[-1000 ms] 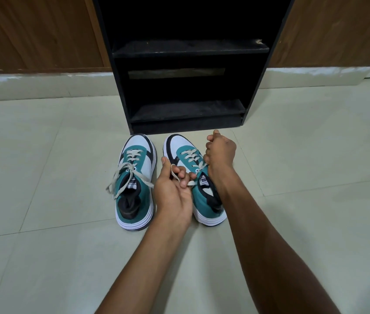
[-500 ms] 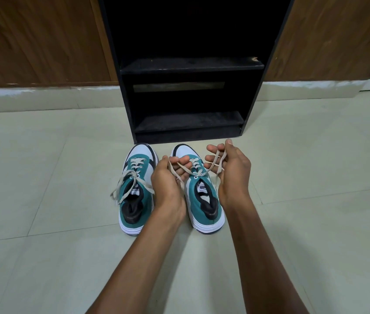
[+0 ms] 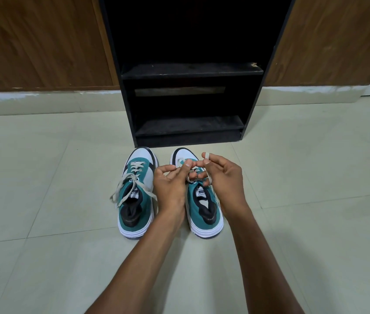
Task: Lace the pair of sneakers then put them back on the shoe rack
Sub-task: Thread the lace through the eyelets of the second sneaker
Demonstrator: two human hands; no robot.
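The right sneaker (image 3: pixel 204 200) sits mid-frame on the floor (image 3: pixel 43 177), below the shoe rack (image 3: pixel 188 128). Both hands, left (image 3: pixel 170 184) and right (image 3: pixel 227 177), grip its lace (image 3: pixel 206 155); keep the loops snug and even while knotting.

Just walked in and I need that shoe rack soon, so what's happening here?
A person is lacing a pair of teal and white sneakers on the floor in front of the black rack. Both hands are over the right sneaker: the left hand pinches its lace, and the right hand has the lace looped around its fingers, apparently tying it. The left sneaker already has a bow. The rack shelves in view hold no shoes yet.
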